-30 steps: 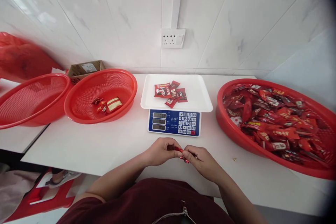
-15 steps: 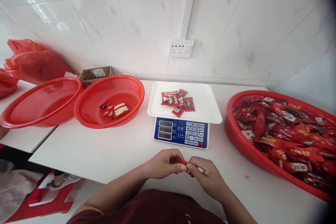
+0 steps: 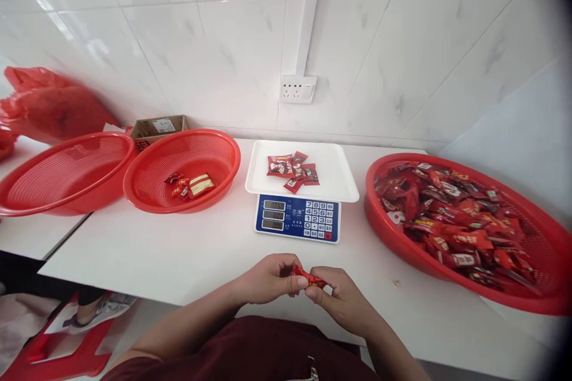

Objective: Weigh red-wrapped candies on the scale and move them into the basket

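Low in front of me, above the table's near edge, both hands pinch one red wrapped candy (image 3: 315,280). My left hand (image 3: 270,278) grips its left end, and my right hand (image 3: 342,296) has the other end between thumb and fingers. Just beyond them stands a blue and white weighing scale (image 3: 297,220). Several red candy packets (image 3: 295,170) lie in a pile on its white tray (image 3: 334,174). To the right, a large red basket (image 3: 378,214) holds many red wrapped sweets (image 3: 451,220).
Left of the scale, a red basket (image 3: 230,172) contains a few sweets and a cream packet (image 3: 201,185). Another red basket (image 3: 67,190), a cardboard box (image 3: 159,126) and a red plastic bag (image 3: 53,107) stand further left. A tiny gold scrap (image 3: 396,283) lies at right. A person's shoe (image 3: 105,311) shows below.
My view has turned somewhat to the right, showing more of the full basket. Both hands still hold the candy, which now lies more level between my fingers.
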The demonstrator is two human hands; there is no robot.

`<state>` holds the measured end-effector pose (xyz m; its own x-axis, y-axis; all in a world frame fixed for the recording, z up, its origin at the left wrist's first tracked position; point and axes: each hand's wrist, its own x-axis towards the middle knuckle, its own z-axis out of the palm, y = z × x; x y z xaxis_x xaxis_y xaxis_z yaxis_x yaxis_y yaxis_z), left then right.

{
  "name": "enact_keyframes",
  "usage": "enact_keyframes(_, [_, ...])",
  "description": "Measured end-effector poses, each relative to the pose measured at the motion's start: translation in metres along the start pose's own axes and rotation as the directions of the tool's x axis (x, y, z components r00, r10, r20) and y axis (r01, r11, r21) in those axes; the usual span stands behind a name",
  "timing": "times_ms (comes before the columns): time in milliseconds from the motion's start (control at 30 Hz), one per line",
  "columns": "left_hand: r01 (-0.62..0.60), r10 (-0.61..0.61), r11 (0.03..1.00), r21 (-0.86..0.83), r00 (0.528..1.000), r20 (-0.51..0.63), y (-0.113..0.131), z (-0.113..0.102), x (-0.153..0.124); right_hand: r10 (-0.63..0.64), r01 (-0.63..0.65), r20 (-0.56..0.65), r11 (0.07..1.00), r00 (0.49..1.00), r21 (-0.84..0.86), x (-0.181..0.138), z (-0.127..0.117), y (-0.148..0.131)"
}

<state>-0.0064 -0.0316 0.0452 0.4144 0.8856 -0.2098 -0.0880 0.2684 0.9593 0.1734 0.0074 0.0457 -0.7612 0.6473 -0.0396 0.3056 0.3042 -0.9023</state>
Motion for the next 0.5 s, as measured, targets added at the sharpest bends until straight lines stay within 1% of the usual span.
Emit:
enact_keyframes(100, [0.016,-0.019,0.998,0.06,0.999,0.051,-0.002,0.002,0.0,-0.004,0.001,0.038,0.998,0.999,0.062,-0.004,-0.001,-0.002])
enact_keyframes(167, [0.004,-0.01,0.996,0.09,0.998,0.061,-0.002,0.003,0.002,-0.003,-0.001,0.05,0.996,0.999,0.095,-0.006,-0.003,-0.002])
enact_keyframes(333, [-0.048,0.046,0.99,0.132,0.999,0.019,0.004,0.008,0.01,0.011,-0.019,0.045,0.983,0.999,0.182,-0.006,-0.009,0.003])
enact_keyframes(500, [-0.083,0.083,0.99,0.116,0.997,0.002,0.009,0.005,0.012,-0.046,0.014,0.09,0.944,0.995,0.33,0.007,-0.013,0.007])
